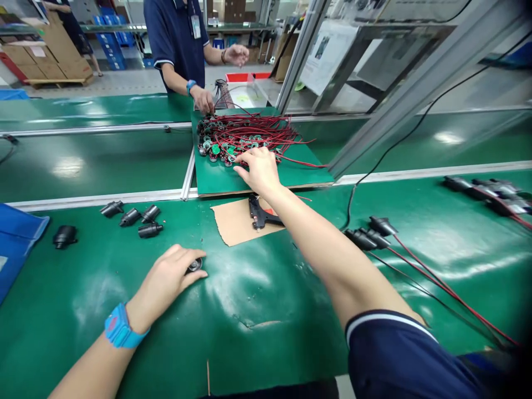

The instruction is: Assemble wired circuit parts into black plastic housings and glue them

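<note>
My left hand (pixel 168 280), with a blue band at the wrist, is closed around a small black round housing (pixel 194 265) just above the green bench. Its open end shows between thumb and fingers. My right hand (pixel 260 169) reaches forward to the near edge of a pile of small round components with red wires (pixel 249 133). Thumb and forefinger are apart there, beside a round part (pixel 229 158), and I see nothing held between them. The pile lies on a raised green board (pixel 266 180). Below my right forearm, a black glue gun (pixel 260 213) rests on torn cardboard (pixel 233 224).
Several black housings (pixel 139 215) lie at the left near a blue bin (pixel 19 238). Wired black housings (pixel 372 235) lie at the right, with more (pixel 494 194) beyond. A metal post (pixel 415 83) slants up at right. Across the bench, a co-worker's hand (pixel 203 100) touches the pile.
</note>
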`<state>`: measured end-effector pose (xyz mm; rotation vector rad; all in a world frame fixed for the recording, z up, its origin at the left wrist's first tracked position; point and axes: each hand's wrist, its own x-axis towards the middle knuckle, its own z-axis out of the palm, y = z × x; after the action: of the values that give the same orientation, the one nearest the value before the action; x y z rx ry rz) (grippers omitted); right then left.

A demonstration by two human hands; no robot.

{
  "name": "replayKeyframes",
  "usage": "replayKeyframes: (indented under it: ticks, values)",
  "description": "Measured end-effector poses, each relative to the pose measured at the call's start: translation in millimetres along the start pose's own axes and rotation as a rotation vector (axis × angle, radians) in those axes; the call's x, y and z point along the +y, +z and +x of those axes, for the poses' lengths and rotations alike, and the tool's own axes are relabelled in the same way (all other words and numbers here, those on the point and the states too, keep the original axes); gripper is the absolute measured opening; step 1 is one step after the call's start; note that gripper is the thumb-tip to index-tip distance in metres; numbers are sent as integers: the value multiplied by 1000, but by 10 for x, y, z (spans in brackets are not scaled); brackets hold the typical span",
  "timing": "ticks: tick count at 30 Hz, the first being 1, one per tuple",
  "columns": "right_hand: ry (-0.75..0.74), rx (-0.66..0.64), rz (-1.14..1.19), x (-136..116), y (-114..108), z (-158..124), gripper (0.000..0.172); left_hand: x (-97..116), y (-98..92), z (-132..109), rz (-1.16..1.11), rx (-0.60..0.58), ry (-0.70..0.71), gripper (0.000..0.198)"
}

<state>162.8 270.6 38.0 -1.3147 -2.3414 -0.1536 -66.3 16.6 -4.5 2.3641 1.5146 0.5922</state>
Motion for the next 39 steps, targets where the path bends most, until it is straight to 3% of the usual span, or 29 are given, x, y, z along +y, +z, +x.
replayKeyframes:
  ticks: [4,9,16,20,26,30,35,39]
  values:
    - [-109,-26,-70,-116,147,317,24,-28,57,20,41,54,-16,43]
    - [-197,-70,-164,-158,149,443,32,-64,93,6,10,59,-69,43]
    - [-229,-145,-180,-261,218,429,24,28,27,21,-487,86,-270,44]
    - [-194,-199,-179,-183,225,460,39,86,-76,21,-747,157,-407,56]
    - [-279,-286,-99,-102,71,515,19,103,-157,55,-639,231,-404,24]
    - [-424,-311,89,-413,-51,337,28,139,-123,87,-856,259,-481,27]
    - [-703,-229,395,-975,-315,-157,21,170,-123,118,-1332,392,-566,58]
    - [-849,-210,404,-1173,-546,-474,19,221,-190,124,-1476,462,-599,44]
